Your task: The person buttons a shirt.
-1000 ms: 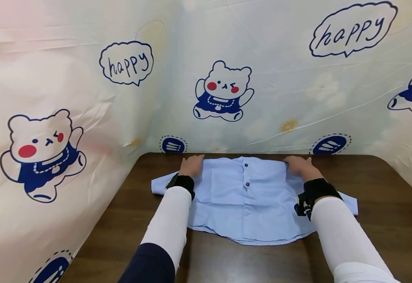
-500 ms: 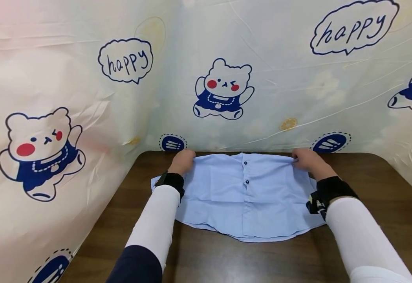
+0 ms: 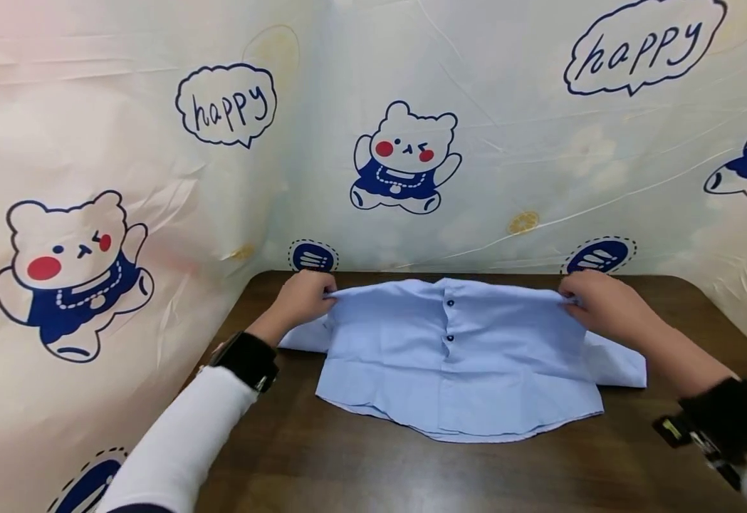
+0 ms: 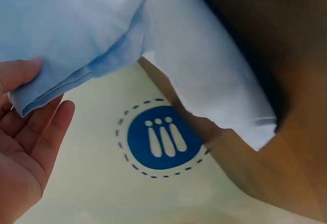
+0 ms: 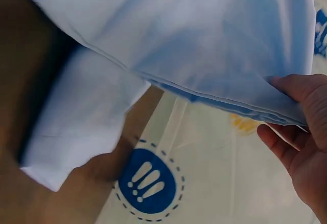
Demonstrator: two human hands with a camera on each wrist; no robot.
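Observation:
A light blue button-up shirt (image 3: 399, 342) lies across the brown table, its far edge lifted between both hands. My left hand (image 3: 305, 293) pinches the upper left corner; in the left wrist view the thumb (image 4: 23, 73) presses the cloth from above with the fingers beneath. At the upper right corner my right hand (image 3: 597, 296) pinches the folded layers, thumb on top in the right wrist view. Two dark buttons (image 3: 450, 303) show on the front placket. The sleeves stick out at either side, the right sleeve (image 3: 615, 361) resting on the table. The near hem curves along the tabletop.
The brown wooden table (image 3: 411, 477) has rounded far corners. A pale printed curtain (image 3: 508, 164) with bears and "happy" bubbles hangs right behind the table's far edge and along the left side. Each wrist wears a black strap with a small camera.
Both hands have moved apart from over the far edge to its outer corners and pulled the edge up taut. The sleeves now show more fully beside the body of the shirt.

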